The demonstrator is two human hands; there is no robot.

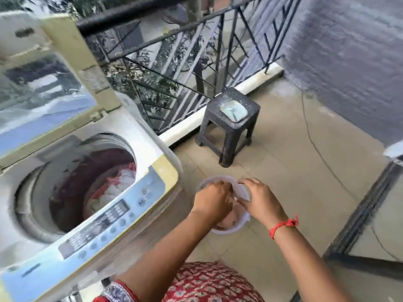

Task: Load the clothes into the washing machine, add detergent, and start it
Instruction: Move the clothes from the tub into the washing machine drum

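Note:
The top-loading washing machine (152, 149) stands at the left with its lid (43, 83) raised. Red and white clothes (113, 188) lie in its drum. Its control panel (113, 216) faces me. On the floor to its right sits a white round tub (231, 231) with something pinkish inside. Both my hands are over it. My left hand (212, 199) curls down into the tub, and what its fingers touch is hidden. My right hand (261, 203) pinches a flat white piece (244, 191) at the tub's top.
A dark plastic stool (229, 131) with a pale blue dish (233, 111) on it stands behind the tub by the metal railing (196, 62). A thin cable (316, 149) runs across the tiled floor. A sliding-door track (359, 214) and a grey wall (349, 62) are at the right.

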